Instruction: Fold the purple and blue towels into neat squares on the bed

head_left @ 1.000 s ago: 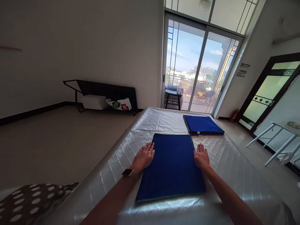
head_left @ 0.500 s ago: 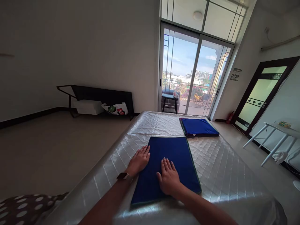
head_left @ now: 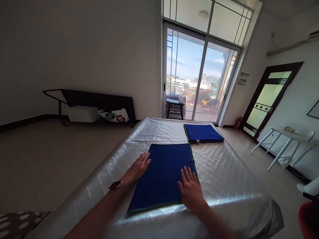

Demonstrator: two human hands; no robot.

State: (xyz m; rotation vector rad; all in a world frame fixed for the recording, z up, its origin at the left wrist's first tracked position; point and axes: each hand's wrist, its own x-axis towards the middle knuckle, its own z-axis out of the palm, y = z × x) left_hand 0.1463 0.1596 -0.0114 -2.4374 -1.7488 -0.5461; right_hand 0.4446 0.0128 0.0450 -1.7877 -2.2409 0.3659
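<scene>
A folded dark blue cloth [head_left: 164,172] with green edging lies flat on a silvery quilted mattress [head_left: 224,169]. My left hand [head_left: 140,165] rests along the cloth's left edge with its fingers stretched out, and a watch sits on that wrist. Flat on the right part of the same cloth is my right hand [head_left: 190,187], its fingers extended and slightly apart. Neither hand grips anything. Beyond, toward the far right of the mattress, lies a stack of folded blue cloths [head_left: 204,132] with a small white tag at its front.
A black bench-like frame [head_left: 97,103] stands by the left wall, with a white box [head_left: 83,114] and a printed bag [head_left: 114,115] under it. Glass sliding doors [head_left: 196,76] are ahead. On the right stand a white table [head_left: 289,132] and a red bin [head_left: 305,219].
My right hand has slid right across the cloth toward its right edge. My left hand stays at the left edge. The whole view has shifted slightly, so things appear further left.
</scene>
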